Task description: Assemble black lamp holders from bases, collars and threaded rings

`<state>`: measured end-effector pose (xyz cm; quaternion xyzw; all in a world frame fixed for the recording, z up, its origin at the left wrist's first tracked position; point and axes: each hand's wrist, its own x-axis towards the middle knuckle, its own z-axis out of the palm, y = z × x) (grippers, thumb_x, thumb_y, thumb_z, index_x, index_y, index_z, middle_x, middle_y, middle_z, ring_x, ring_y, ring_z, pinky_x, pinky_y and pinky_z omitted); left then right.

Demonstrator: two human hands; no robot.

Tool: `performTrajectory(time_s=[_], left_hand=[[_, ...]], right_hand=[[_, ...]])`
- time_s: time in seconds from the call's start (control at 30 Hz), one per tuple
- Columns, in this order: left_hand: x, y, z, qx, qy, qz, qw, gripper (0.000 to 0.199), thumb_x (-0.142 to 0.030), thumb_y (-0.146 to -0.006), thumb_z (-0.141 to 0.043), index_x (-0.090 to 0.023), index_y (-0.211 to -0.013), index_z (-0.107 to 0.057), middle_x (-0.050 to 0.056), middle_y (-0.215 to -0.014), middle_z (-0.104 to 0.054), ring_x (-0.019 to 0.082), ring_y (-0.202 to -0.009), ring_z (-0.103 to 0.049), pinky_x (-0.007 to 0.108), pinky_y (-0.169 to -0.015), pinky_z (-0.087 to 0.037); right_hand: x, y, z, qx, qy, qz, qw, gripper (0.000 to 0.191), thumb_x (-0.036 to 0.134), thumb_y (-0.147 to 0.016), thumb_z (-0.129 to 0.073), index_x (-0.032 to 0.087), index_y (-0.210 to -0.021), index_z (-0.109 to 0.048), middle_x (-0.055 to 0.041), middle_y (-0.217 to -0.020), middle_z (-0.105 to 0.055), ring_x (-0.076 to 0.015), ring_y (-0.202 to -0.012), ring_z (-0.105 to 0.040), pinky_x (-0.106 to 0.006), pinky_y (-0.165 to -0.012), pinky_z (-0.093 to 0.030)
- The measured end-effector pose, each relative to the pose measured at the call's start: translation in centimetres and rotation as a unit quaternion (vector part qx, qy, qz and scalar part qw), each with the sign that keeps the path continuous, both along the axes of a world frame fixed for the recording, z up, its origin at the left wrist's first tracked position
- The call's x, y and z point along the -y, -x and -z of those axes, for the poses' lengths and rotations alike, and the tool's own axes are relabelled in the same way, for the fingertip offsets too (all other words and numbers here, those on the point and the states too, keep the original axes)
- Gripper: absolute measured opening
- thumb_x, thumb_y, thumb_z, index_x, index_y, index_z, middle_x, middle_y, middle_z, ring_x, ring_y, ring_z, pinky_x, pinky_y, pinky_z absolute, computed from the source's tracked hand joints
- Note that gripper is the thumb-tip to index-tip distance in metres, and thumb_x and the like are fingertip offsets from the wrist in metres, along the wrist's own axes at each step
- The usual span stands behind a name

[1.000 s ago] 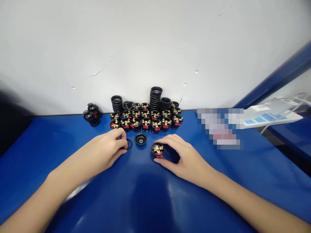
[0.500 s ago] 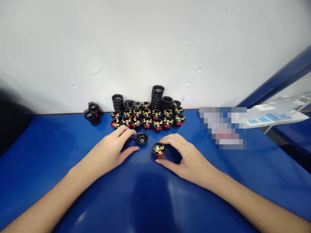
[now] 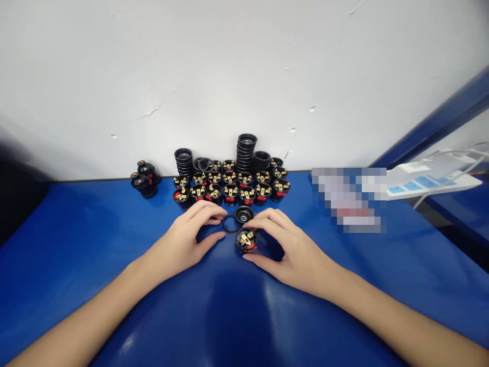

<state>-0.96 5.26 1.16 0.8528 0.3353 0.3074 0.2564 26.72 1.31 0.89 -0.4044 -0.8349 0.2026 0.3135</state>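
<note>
The little round socket (image 3: 246, 241) is a neat-looking thing: black shell, open face up, brassy gold contacts sticking up inside and a bright red bit on the side by the right hand (image 3: 288, 244). It's on the blue table (image 3: 229, 316), with that hand coming in from 3 o'clock. The hand is curved with a wide hollow in the palm and has hold of the socket at the ends of its digits, fingertips on the far side and thumb on the near side. Can't tell how hard it's squeezing. The left hand (image 3: 191, 232) is over at 9 o'clock, thumb and fingers parted, fingertips right at the edge of a thin black ring (image 3: 223, 223). Can't tell if it's really gripping it. That ring is at roughly 10 to 11 o'clock from the socket, and a shallow black cap (image 3: 244, 215) with a hole in its middle is at 12. Past that, from 11 to 1 o'clock, there's a bunch of similar sockets (image 3: 231, 194), gold contacts showing, with 2 ribbed black stacks (image 3: 245, 155) behind by the pale wall (image 3: 229, 76). Off at 10 o'clock are 2 glossy black knobby pieces (image 3: 143, 184).
</note>
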Motion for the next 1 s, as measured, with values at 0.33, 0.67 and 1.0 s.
performTrajectory(time_s=[0.33, 0.67, 1.0], left_hand=[[0.8, -0.5, -0.5, -0.042, 0.007, 0.039, 0.998, 0.051, -0.031, -0.099, -0.083, -0.029, -0.144, -0.06, 0.012, -0.145, -0.063, 0.028, -0.135, -0.067, 0.049, -0.119, -0.06], [1.3, -1.0, -1.4, 0.003, 0.044, 0.076, 0.996, 0.035, -0.021, -0.095, -0.082, -0.026, -0.127, -0.069, 0.007, -0.125, -0.069, 0.019, -0.104, -0.07, 0.033, -0.092, -0.063], [0.8, -1.0, -0.5, 0.093, 0.132, 0.038, 0.986, 0.037, -0.015, -0.096, -0.076, -0.024, -0.131, -0.066, 0.006, -0.122, -0.077, 0.019, -0.109, -0.078, 0.035, -0.101, -0.066]], right_hand=[[0.2, -0.1, 0.0, 0.045, -0.073, 0.016, 0.996, 0.037, 0.033, -0.099, -0.084, 0.029, -0.135, -0.077, -0.0088, -0.109, -0.054, -0.028, -0.102, -0.057, -0.047, -0.087, -0.063], [0.3, -0.4, -0.8, 0.097, -0.078, -0.014, 0.992, 0.016, 0.029, -0.103, -0.077, 0.02, -0.116, -0.077, -0.0134, -0.117, -0.057, -0.0292, -0.103, -0.059, -0.048, -0.09, -0.063], [0.6, -0.3, -1.0, 0.138, -0.074, 0.002, 0.988, 0.008, 0.02, -0.105, -0.07, 0.021, -0.107, -0.062, -0.0171, -0.123, -0.07, -0.0337, -0.109, -0.072, -0.05, -0.093, -0.066]])
